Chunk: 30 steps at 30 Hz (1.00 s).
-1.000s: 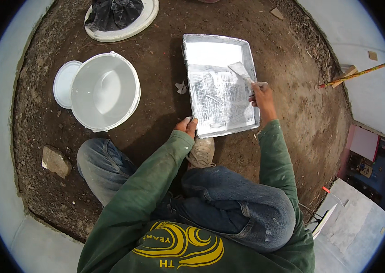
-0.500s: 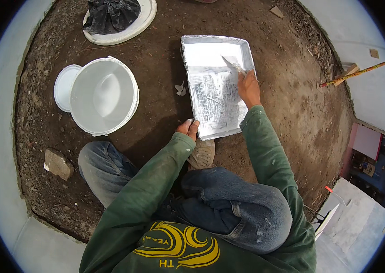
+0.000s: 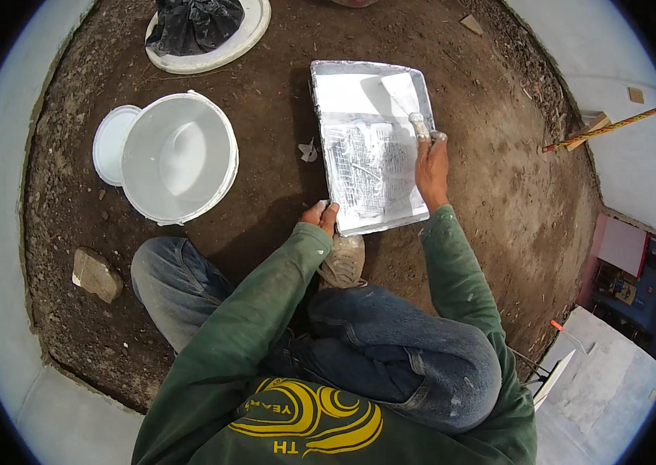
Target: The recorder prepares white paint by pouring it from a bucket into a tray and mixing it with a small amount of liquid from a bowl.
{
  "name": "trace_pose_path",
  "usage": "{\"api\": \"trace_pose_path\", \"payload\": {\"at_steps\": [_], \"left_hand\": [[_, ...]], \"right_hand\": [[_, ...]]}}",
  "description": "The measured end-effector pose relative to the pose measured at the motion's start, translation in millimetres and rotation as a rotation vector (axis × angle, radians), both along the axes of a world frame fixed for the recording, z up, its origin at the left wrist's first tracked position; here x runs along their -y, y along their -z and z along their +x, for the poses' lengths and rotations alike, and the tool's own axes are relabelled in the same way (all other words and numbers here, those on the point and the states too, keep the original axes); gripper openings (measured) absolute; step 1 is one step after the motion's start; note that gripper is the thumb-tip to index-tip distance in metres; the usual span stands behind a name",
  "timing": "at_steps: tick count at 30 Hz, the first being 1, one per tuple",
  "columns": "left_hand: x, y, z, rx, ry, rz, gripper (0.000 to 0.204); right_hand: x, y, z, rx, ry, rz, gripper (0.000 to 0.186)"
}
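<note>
A paint tray with white paint pooled in its far end and smeared over its ribbed slope lies before me. My left hand is closed on the tray's near left corner. In my right hand, at the tray's right side, is a putty knife. Its wide blade is coated white and points away from me above the pooled paint; a shadow falls beside it. White smears show on the knife's handle and on my right thumb.
Left of the tray stands a white bucket with some white paint inside, next to a round lid. Black plastic rests on a larger lid behind. A stone lies at left. My shoe touches the tray's near edge.
My right hand has drawn slightly back and right and turned the putty knife, so its blade now shows broad side up. The left hand stays on the tray corner.
</note>
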<state>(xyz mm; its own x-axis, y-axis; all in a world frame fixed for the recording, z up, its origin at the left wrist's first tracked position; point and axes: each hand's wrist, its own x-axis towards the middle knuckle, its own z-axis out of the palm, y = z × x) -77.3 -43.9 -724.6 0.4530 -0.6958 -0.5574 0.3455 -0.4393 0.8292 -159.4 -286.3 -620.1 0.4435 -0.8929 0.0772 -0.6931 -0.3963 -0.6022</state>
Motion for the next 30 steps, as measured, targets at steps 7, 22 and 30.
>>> {"api": "trace_pose_path", "payload": {"at_steps": [7, 22, 30], "left_hand": [[3, -16, 4, 0.064, -0.007, 0.055, 0.058], [2, -5, 6, 0.136, 0.027, 0.108, 0.058], [2, 0, 8, 0.108, 0.045, 0.064, 0.054]], "right_hand": [[-5, -40, -11, -0.119, -0.051, -0.206, 0.026], [-8, -74, -13, -0.114, -0.072, -0.403, 0.026], [-5, -77, -15, -0.169, -0.080, -0.479, 0.025]]}}
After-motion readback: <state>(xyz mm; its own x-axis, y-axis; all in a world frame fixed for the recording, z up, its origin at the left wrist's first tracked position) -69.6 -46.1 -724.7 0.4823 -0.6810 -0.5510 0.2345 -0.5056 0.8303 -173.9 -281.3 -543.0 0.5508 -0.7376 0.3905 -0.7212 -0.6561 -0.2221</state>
